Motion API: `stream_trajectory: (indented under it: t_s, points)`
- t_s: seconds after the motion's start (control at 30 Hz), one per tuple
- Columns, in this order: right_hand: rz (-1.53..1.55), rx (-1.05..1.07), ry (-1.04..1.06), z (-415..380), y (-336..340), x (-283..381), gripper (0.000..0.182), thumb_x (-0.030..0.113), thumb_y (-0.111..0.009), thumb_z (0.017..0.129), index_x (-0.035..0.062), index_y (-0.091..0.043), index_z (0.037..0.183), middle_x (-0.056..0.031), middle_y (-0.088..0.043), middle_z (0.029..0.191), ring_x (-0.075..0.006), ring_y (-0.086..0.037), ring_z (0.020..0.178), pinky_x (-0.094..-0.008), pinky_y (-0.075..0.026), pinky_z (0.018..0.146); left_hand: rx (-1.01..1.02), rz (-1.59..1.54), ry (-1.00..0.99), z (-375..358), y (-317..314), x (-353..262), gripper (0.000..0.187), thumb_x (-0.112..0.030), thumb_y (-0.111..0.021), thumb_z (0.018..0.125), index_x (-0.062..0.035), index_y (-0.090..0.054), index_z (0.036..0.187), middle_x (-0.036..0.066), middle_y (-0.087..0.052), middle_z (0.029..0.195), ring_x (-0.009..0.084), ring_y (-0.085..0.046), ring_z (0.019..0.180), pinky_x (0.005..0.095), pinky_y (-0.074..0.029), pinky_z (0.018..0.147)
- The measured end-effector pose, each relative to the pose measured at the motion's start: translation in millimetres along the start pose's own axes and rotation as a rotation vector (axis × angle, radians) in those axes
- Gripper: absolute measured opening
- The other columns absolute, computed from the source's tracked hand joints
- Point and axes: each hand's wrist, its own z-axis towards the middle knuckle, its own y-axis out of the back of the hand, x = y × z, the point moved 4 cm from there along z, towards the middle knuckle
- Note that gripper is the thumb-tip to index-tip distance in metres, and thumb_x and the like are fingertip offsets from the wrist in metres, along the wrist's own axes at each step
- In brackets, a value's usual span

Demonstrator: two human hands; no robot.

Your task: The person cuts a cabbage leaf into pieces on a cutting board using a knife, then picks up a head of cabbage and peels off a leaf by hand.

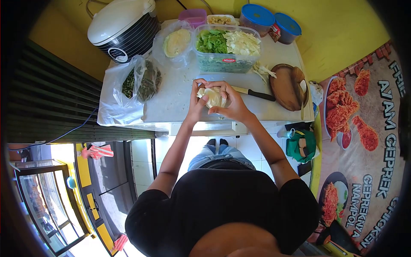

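Near the front edge of the white table (167, 109), my left hand (196, 103) and my right hand (234, 104) are both closed around a pale piece of cabbage (215, 98). The fingers curl over its far side and the thumbs lie on the near side, so part of it is hidden. Just right of my hands lies a knife (262, 95) with a black handle, its blade partly hidden behind my right hand. Beyond them stands a clear plastic container (222, 65) holding chopped greens and shredded cabbage.
A cut cabbage (177, 43) sits in a plastic bag at the back left. Leafy greens fill another bag (143, 81) beside the rice cooker (124, 30). On the right are cabbage scraps (264, 70) and a brown wooden dish (282, 88). Blue-lidded tubs (258, 15) stand behind.
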Motion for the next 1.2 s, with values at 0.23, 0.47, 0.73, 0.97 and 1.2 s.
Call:
stream_trajectory:
  t_s: [0.23, 0.47, 0.73, 0.97, 1.2]
  points:
    - [0.111, -0.126, -0.059, -6.8, -5.1, 1.3, 0.045, 0.007, -0.059, 0.092, 0.0031, -0.035, 0.130, -0.0245, -0.043, 0.136, -0.0247, -0.042, 0.130, -0.0359, -0.031, 0.107, -0.033, 0.224, -0.110, 0.1, -5.0, -34.1, 0.055, -0.023, -0.055, 0.087, -0.0050, -0.036, 0.134, 0.014, -0.048, 0.125, 0.0245, -0.049, 0.115, 0.0358, -0.038, 0.099]
    - [-0.276, -0.153, -0.080, -16.6, -20.0, 6.8, 0.046, 0.005, -0.048, 0.094, 0.0001, -0.038, 0.139, -0.0241, -0.042, 0.140, -0.0353, -0.038, 0.133, -0.0389, -0.030, 0.109, -0.165, 0.427, -0.166, -19.9, -28.1, -50.0, 0.061, -0.020, -0.060, 0.088, -0.0034, -0.032, 0.139, 0.017, -0.043, 0.137, 0.0284, -0.045, 0.125, 0.0390, -0.037, 0.104]
    - [0.131, -0.403, -0.136, -13.0, -28.5, -10.3, 0.029, 0.017, -0.038, 0.102, -0.0021, -0.056, 0.116, -0.0137, -0.060, 0.111, -0.0203, -0.056, 0.107, -0.0301, -0.042, 0.094, -0.269, 0.383, -0.175, -27.8, -22.6, -39.4, 0.062, -0.012, -0.061, 0.088, -0.0038, -0.029, 0.141, 0.016, -0.037, 0.142, 0.0281, -0.039, 0.131, 0.0377, -0.036, 0.105]
    - [0.170, -0.493, -0.338, -21.8, -20.9, -32.0, 0.034, 0.025, -0.037, 0.104, -0.0012, -0.057, 0.114, -0.0053, -0.060, 0.094, -0.0103, -0.053, 0.088, -0.0250, -0.044, 0.080, -0.244, 0.416, -0.179, -29.6, -23.8, -42.8, 0.066, -0.003, -0.062, 0.081, 0.0009, -0.029, 0.138, 0.019, -0.038, 0.141, 0.0307, -0.039, 0.132, 0.0403, -0.033, 0.107]
    - [0.068, -0.266, -0.114, -13.9, -19.2, -10.5, 0.041, 0.028, -0.054, 0.097, 0.0020, -0.050, 0.128, -0.0112, -0.054, 0.123, -0.0185, -0.049, 0.116, -0.0303, -0.036, 0.100, -0.235, 0.379, -0.177, -29.1, -16.7, -36.4, 0.068, -0.002, -0.060, 0.081, -0.0030, -0.028, 0.141, 0.017, -0.036, 0.142, 0.0291, -0.036, 0.134, 0.0398, -0.032, 0.109]
